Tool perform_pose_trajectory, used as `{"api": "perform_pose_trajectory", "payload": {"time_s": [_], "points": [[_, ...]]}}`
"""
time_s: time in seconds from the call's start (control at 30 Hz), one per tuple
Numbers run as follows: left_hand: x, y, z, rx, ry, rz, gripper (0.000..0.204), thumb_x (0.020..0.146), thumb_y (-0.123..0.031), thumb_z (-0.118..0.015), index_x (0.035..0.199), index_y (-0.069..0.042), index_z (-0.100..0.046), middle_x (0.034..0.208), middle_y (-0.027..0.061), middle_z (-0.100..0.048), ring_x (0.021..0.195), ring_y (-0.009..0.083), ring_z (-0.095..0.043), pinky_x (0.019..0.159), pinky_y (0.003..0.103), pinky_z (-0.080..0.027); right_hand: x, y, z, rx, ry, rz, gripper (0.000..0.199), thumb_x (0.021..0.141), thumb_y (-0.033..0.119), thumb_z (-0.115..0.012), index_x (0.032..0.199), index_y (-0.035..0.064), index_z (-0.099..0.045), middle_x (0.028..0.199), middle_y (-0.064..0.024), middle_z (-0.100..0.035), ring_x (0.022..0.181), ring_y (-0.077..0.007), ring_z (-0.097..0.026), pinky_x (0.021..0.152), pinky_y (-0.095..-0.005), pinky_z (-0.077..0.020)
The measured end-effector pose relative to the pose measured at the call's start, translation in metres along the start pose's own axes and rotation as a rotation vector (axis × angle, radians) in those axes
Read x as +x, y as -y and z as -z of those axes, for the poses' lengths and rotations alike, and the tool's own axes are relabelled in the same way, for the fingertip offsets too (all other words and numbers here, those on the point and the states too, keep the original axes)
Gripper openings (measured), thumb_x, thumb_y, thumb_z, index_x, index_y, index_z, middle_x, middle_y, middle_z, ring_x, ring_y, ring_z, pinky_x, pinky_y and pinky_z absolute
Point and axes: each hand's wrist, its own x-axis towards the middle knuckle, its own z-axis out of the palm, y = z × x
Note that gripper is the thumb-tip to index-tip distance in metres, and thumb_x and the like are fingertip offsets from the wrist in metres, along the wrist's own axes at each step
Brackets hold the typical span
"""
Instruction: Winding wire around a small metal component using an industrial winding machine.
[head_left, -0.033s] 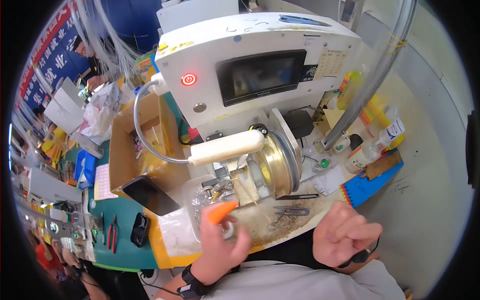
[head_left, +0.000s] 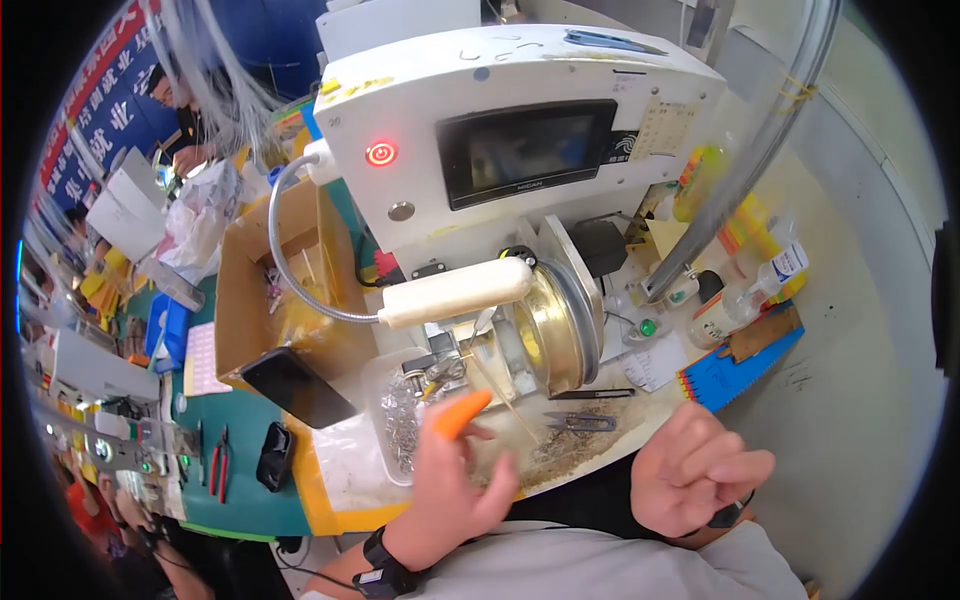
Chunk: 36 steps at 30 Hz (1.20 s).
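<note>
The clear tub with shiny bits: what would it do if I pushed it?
The tub looks like thin plastic, so it might flex. It's low and wide, so it would probably slide rather than tip. The loose metal bits inside would likely shift and rattle.

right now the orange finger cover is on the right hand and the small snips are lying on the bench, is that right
Not quite: in the head view, the orange finger cover is on the left hand, not the right hand. The small snips are lying on the bench, as you say.
</note>
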Motion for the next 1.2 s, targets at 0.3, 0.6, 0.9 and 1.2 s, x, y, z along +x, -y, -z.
{"api": "perform_pose_trajectory", "payload": {"time_s": [0.3, 0.6, 0.9, 1.2], "points": [[0.01, 0.011, -0.022, -0.93, 0.349, 0.7, 0.045, 0.112, -0.02, -0.053, 0.15, 0.0, -0.038, 0.096, 0.0051, -0.064, 0.082, 0.0077, -0.056, 0.071, 0.025, -0.046, 0.008, -0.035, 0.038, -0.211, 0.236, -0.227, 0.014, 0.098, 0.0, -0.056, 0.111, 0.0006, -0.05, 0.077, -0.0074, -0.05, 0.06, -0.014, -0.042, 0.059, -0.0306, -0.0346], [0.037, 0.017, 0.055, 0.076, 0.025, 0.144, 0.014, 0.098, 0.001, -0.066, 0.111, -0.005, -0.065, 0.065, -0.0012, -0.047, 0.055, 0.009, -0.046, 0.053, 0.03, -0.035, 0.018, -0.069, 0.027, -0.751, 0.545, -0.428, 0.024, 0.091, -0.002, -0.073, 0.114, 0.0015, -0.069, 0.072, -0.0026, -0.061, 0.058, -0.01, -0.053, 0.055, -0.0249, -0.0422], [0.046, 0.05, 0.058, 0.323, -0.101, -0.077, 0.014, 0.088, 0.002, -0.074, 0.1, -0.004, -0.071, 0.063, 0.0041, -0.048, 0.051, 0.0196, -0.047, 0.051, 0.034, -0.036, 0.005, -0.081, 0.029, -0.842, 0.555, -0.434, 0.015, 0.092, 0.0, -0.074, 0.106, 0.0011, -0.072, 0.071, -0.0051, -0.061, 0.059, -0.0124, -0.056, 0.054, -0.0262, -0.0433], [0.04, 0.062, 0.049, 0.334, -0.114, -0.164, 0.015, 0.081, 0.003, -0.074, 0.094, -0.002, -0.069, 0.064, 0.0081, -0.05, 0.055, 0.0274, -0.053, 0.052, 0.04, -0.04, 0.0, -0.085, 0.025, -0.82, 0.494, -0.445, 0.014, 0.093, 0.0, -0.073, 0.107, 0.0006, -0.072, 0.067, -0.0026, -0.057, 0.061, -0.0084, -0.051, 0.056, -0.025, -0.044]]}}
